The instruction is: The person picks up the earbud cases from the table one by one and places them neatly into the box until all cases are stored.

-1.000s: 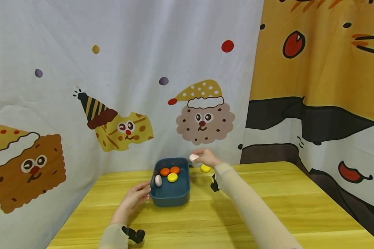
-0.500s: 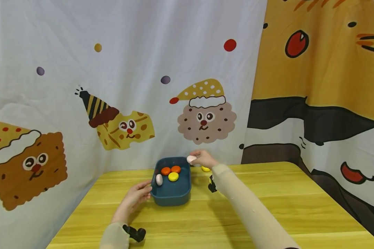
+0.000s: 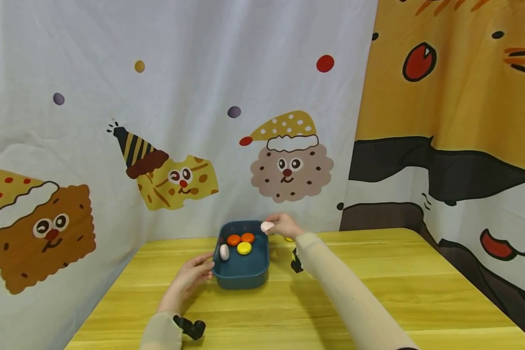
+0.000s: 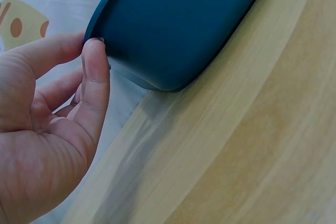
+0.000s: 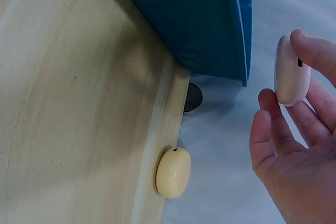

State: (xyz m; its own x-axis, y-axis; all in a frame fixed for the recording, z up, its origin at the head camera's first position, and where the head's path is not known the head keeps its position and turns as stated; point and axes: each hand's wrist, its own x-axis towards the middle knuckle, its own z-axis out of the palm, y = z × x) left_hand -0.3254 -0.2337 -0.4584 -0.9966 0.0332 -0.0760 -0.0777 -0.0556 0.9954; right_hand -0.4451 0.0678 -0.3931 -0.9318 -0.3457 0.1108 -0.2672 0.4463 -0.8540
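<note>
A dark blue rectangular bin [image 3: 241,283] stands on the table. At its left side, my left hand [image 3: 188,279] holds the rim between thumb and fingertips, as the left wrist view shows. Over the bin's far right corner, my right hand [image 3: 286,226] pinches a pale pink, smooth oval object [image 5: 290,77] with a small dark slot. Inside the bin lie two orange ovals [image 3: 234,240], a yellow oval [image 3: 244,248] and a pale pink oval [image 3: 224,252]. Another yellow oval [image 5: 174,174] sits on the table near its far edge, mostly hidden behind my right hand in the head view.
The wooden table [image 3: 376,282] extends to both sides and in front of the bin. A white curtain [image 3: 227,48] with cartoon figures hangs right behind the far edge, with an orange and black printed cloth [image 3: 402,107] at right. Black wrist mounts [image 3: 190,328] are on both arms.
My right hand has moved left with the pale pink oval object, from beside the bin to over its far right corner. The left hand stays at the rim.
</note>
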